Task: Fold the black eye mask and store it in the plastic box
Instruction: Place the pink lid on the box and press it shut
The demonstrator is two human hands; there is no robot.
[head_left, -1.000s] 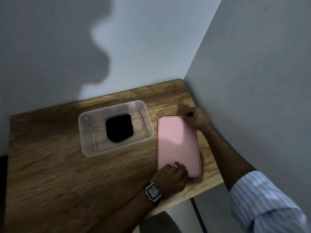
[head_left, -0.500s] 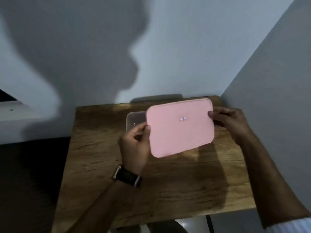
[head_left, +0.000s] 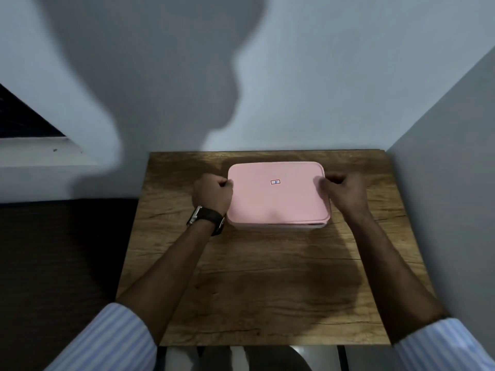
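A pink lid (head_left: 277,194) lies flat on top of the clear plastic box (head_left: 281,226), of which only a thin strip of the front wall shows below the lid. The black eye mask is hidden under the lid. My left hand (head_left: 213,192), with a dark watch on its wrist, grips the lid's left edge with curled fingers. At the lid's right edge, my right hand (head_left: 341,190) holds on in the same way. A small label sits near the lid's middle.
The box stands toward the back of a small wooden table (head_left: 267,285). A grey wall (head_left: 442,183) runs close along the table's right side and another wall stands behind it. Dark floor lies to the left.
Both hands lifted the pink lid from the table's right side, carried it over the box and set it down on the box, covering the eye mask. The camera view shifted too.
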